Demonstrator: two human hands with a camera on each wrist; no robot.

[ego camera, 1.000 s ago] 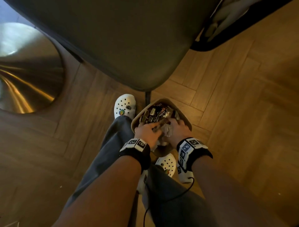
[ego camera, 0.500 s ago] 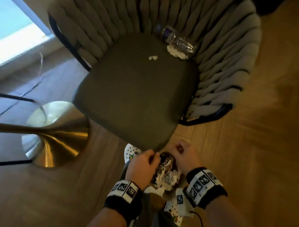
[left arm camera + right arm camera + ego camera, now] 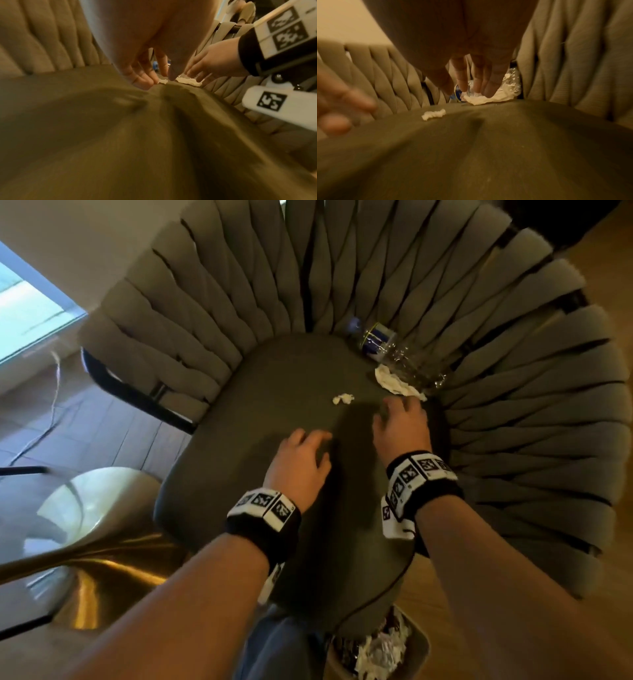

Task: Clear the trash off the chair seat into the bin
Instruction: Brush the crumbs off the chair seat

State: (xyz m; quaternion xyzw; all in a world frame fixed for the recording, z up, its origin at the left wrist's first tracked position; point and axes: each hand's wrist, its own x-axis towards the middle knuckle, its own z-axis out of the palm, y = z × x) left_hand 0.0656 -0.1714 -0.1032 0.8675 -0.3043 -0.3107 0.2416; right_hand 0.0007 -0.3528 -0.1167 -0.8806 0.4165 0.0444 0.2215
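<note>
Both your hands are now reaching over the chair seat (image 3: 260, 412), away from the bin (image 3: 416, 655). Your right hand (image 3: 400, 426) is spreading relaxed fingers just short of the crumpled tissue (image 3: 394, 381) beside the bottle (image 3: 387, 344). Your left hand (image 3: 301, 460), empty and loosely curled, is nearing the small scrap (image 3: 342, 398).

The chair seat (image 3: 274, 392) is dark green, and the puffy chair back (image 3: 513, 392) is grey-green with long stripes that cross like a braid. The small paper scrap (image 3: 343, 399) and the crumpled tissue (image 3: 394, 381) are white, and the clear bottle (image 3: 390, 347) has a blue label. Both wristbands (image 3: 263, 518) are black with white squares that have black shapes, and the table base (image 3: 102, 577) is shiny gold.
</note>
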